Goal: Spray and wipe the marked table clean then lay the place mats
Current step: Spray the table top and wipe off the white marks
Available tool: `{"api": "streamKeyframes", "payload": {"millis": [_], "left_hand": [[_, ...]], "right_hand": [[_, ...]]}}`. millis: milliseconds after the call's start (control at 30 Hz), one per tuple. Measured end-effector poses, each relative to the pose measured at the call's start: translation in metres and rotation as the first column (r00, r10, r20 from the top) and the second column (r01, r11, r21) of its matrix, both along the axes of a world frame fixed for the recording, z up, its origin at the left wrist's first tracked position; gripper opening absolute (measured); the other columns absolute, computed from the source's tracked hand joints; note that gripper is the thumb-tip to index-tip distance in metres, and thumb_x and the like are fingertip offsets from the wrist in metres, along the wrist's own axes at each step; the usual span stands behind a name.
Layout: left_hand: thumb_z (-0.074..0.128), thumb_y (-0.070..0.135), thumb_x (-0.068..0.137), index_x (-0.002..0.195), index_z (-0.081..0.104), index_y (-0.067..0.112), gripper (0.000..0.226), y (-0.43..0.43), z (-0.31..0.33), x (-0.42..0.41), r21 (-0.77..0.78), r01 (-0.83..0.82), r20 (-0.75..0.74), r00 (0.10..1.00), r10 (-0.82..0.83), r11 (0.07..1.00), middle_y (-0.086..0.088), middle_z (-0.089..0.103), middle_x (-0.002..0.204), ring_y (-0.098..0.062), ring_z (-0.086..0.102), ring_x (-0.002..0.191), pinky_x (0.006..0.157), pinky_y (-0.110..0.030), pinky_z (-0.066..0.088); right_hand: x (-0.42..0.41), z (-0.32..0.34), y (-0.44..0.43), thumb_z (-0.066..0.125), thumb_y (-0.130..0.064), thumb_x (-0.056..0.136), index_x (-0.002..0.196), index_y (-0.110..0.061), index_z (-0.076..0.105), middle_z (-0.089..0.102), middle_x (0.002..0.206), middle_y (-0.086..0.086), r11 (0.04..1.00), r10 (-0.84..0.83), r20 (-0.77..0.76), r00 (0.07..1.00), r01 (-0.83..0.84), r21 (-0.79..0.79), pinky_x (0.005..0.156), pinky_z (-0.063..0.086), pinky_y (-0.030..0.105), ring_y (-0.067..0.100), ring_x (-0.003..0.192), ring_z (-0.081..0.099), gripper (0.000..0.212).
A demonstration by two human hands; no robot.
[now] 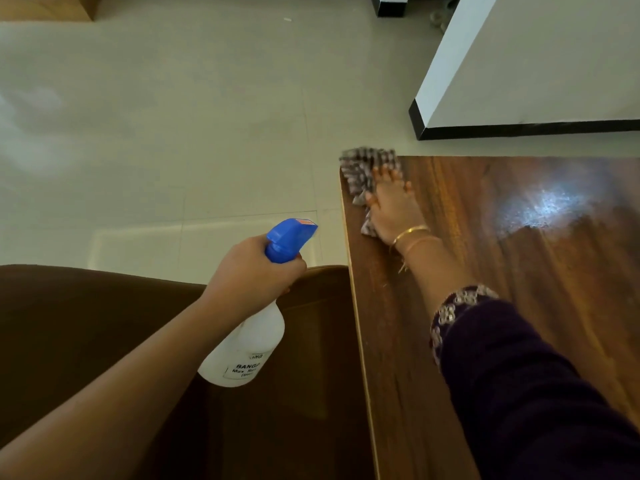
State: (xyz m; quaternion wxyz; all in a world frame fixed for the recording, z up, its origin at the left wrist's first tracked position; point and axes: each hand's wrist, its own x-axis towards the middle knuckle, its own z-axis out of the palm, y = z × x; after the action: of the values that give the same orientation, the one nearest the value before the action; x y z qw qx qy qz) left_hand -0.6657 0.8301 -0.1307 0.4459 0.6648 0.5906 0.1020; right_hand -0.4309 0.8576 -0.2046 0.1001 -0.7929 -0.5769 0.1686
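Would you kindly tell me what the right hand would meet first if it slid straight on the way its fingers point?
The right hand presses a grey patterned cloth; straight ahead comes the brown wooden table's corner edge, then seemingly just pale tiled floor below.

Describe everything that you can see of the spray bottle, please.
The spray bottle has a white body that looks like plastic, with a black printed label that is only partly legible. Its blue trigger head has a small orange mark at the nozzle. The left hand grips its neck and holds it in the air, tilted, with the base towards the lower left and the nozzle towards the table. It hangs beside the table's edge, above a brown seat, and seems to touch only the hand.
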Motion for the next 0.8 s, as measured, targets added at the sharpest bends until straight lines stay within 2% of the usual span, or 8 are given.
{"api": "streamKeyframes", "payload": {"millis": [167, 267, 367, 433, 467, 600, 733, 800], "left_hand": [[0.062, 0.026, 0.081, 0.078, 0.056, 0.006, 0.021, -0.009, 0.004, 0.001, -0.024, 0.019, 0.019, 1.000, -0.019, 1.000, -0.004, 0.057, 0.058, -0.013, 0.050, 0.053, 0.054, -0.022, 0.040], [0.063, 0.026, 0.081, 0.074, 0.053, 0.009, 0.021, -0.015, 0.010, 0.001, -0.016, 0.034, 0.013, 0.999, -0.034, 0.999, -0.003, 0.056, 0.057, -0.012, 0.049, 0.051, 0.053, -0.021, 0.038], [0.063, 0.027, 0.081, 0.070, 0.052, 0.011, 0.023, -0.018, 0.014, 0.000, -0.002, 0.036, -0.009, 0.999, -0.036, 0.999, 0.000, 0.053, 0.053, -0.010, 0.048, 0.048, 0.052, -0.021, 0.037], [0.063, 0.028, 0.081, 0.070, 0.051, 0.011, 0.023, -0.019, 0.017, 0.001, 0.001, 0.041, -0.014, 0.999, -0.041, 0.999, 0.000, 0.054, 0.053, -0.010, 0.048, 0.048, 0.052, -0.021, 0.037], [0.063, 0.029, 0.081, 0.070, 0.052, 0.012, 0.023, -0.020, 0.018, 0.002, 0.002, 0.044, -0.012, 0.999, -0.044, 0.999, -0.001, 0.055, 0.055, -0.010, 0.049, 0.049, 0.053, -0.021, 0.037], [0.063, 0.028, 0.082, 0.071, 0.051, 0.015, 0.021, -0.024, 0.019, 0.006, 0.007, 0.061, -0.015, 0.998, -0.061, 0.998, -0.003, 0.056, 0.059, -0.011, 0.050, 0.052, 0.052, -0.019, 0.037], [0.063, 0.028, 0.082, 0.074, 0.053, 0.011, 0.021, -0.026, 0.019, 0.009, 0.001, 0.071, -0.021, 0.997, -0.070, 0.998, -0.005, 0.058, 0.060, -0.012, 0.050, 0.052, 0.053, -0.020, 0.039], [0.063, 0.028, 0.082, 0.076, 0.054, 0.011, 0.020, -0.026, 0.018, 0.010, -0.006, 0.072, -0.017, 0.997, -0.072, 0.997, -0.007, 0.060, 0.062, -0.012, 0.050, 0.052, 0.053, -0.020, 0.039]], "right_hand": [[-0.048, 0.003, -0.064, 0.038, -0.022, 0.100, 0.150, -0.014, 0.017, 0.011, 0.159, 0.001, 0.972, 0.234, -0.152, 0.960, -0.230, 0.048, 0.118, -0.002, 0.031, 0.011, 0.146, 0.002, 0.056], [-0.059, 0.014, -0.089, 0.035, -0.022, 0.102, 0.141, -0.014, 0.040, 0.042, 0.141, -0.003, 0.996, 0.039, -0.551, 0.834, 0.011, 0.088, 0.108, 0.023, 0.016, 0.008, 0.135, 0.030, 0.040], [-0.049, 0.029, -0.094, 0.040, -0.022, 0.100, 0.117, -0.006, 0.059, 0.063, 0.117, 0.012, 0.865, -0.216, -0.929, 0.299, 0.500, -0.039, 0.093, 0.047, 0.027, 0.022, 0.105, 0.060, 0.030], [-0.034, 0.035, -0.092, 0.044, -0.025, 0.098, 0.113, -0.005, 0.062, 0.066, 0.115, 0.017, 0.758, -0.200, -0.971, -0.132, 0.607, -0.239, 0.093, 0.050, 0.042, 0.030, 0.104, 0.063, 0.031], [-0.027, 0.038, -0.092, 0.045, -0.025, 0.097, 0.113, -0.005, 0.062, 0.066, 0.115, 0.018, 0.731, -0.198, -0.955, -0.223, 0.615, -0.295, 0.094, 0.050, 0.044, 0.031, 0.105, 0.063, 0.031], [0.000, 0.037, -0.093, 0.050, -0.003, 0.091, 0.090, -0.011, 0.067, 0.069, 0.090, 0.006, 0.553, -0.409, -0.912, 0.039, 0.805, -0.214, 0.087, 0.051, 0.035, 0.025, 0.098, 0.063, 0.019], [0.026, 0.039, -0.104, 0.039, 0.012, 0.088, 0.096, 0.000, 0.066, 0.063, 0.057, -0.003, 0.432, -0.479, -0.878, 0.005, 0.872, -0.231, 0.049, 0.047, 0.016, 0.006, 0.051, 0.058, 0.031], [0.030, 0.040, -0.105, 0.037, 0.011, 0.088, 0.101, 0.002, 0.065, 0.066, 0.068, 0.000, 0.441, -0.468, -0.884, 0.009, 0.869, -0.225, 0.057, 0.051, 0.017, 0.007, 0.057, 0.061, 0.032]]}}
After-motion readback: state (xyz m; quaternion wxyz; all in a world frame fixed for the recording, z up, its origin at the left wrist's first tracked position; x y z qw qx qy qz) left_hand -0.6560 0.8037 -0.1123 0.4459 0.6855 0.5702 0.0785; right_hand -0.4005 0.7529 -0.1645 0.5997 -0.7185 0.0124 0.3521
